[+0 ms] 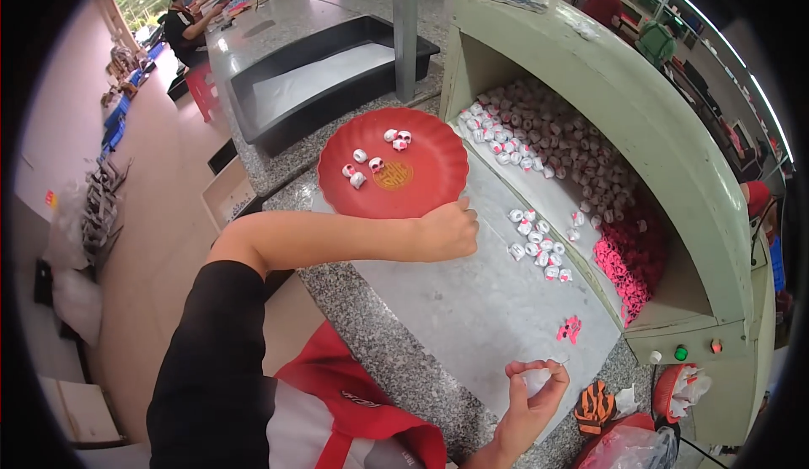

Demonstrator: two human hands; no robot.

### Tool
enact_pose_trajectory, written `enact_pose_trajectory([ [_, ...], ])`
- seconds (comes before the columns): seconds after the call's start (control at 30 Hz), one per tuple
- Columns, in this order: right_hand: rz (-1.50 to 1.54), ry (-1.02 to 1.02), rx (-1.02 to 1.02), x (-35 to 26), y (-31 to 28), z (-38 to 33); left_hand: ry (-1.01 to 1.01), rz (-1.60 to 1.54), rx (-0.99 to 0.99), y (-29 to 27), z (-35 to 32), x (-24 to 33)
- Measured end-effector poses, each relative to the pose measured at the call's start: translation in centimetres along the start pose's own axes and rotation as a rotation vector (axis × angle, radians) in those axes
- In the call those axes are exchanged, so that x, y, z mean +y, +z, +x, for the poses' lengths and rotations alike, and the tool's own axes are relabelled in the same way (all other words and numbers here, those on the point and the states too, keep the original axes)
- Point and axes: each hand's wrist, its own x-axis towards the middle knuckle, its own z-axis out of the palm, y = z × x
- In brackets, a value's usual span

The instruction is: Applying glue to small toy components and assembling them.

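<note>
My left hand (449,231) is closed just off the near right rim of a scalloped red plate (337,189). Whatever its fingers may hold is hidden. Several small white skull-shaped pieces (377,166) with pink marks lie in the plate. Lower right, my right hand (539,397) pinches its thumb and fingers together over white paper (404,300); something small and whitish shows between them, too unclear to name. Beyond that hand lies a small heap of pink pieces (570,329). A loose group of white skull pieces (537,246) rests on the paper, right of my left hand.
A pale green arched machine (581,48) stands at the right, heaped inside with white pieces and pink pieces (624,271). Behind the plate are a black tray (337,77) and a metal post (404,31). An orange-black striped cloth (595,407) lies lower right. Other people work farther off.
</note>
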Motion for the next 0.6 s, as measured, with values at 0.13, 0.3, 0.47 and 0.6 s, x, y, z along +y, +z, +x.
enact_pose_trajectory([
  [0.13,0.01,0.075,0.144,-0.8,-1.3,0.0,-0.295,-0.727,0.405,-4.7,-0.4,1.3],
  [0.3,0.025,0.02,0.299,-2.9,-1.3,-0.4,-0.419,-2.426,0.383,-9.0,-0.3,7.8],
  [0.47,-0.463,-0.416,0.31,-4.7,0.3,-1.8,-0.33,-2.158,0.583,-8.3,-0.2,10.5],
  [0.6,-0.597,-0.66,0.156,-4.8,0.3,-1.1,-0.337,-2.154,0.628,-8.4,0.1,10.6],
])
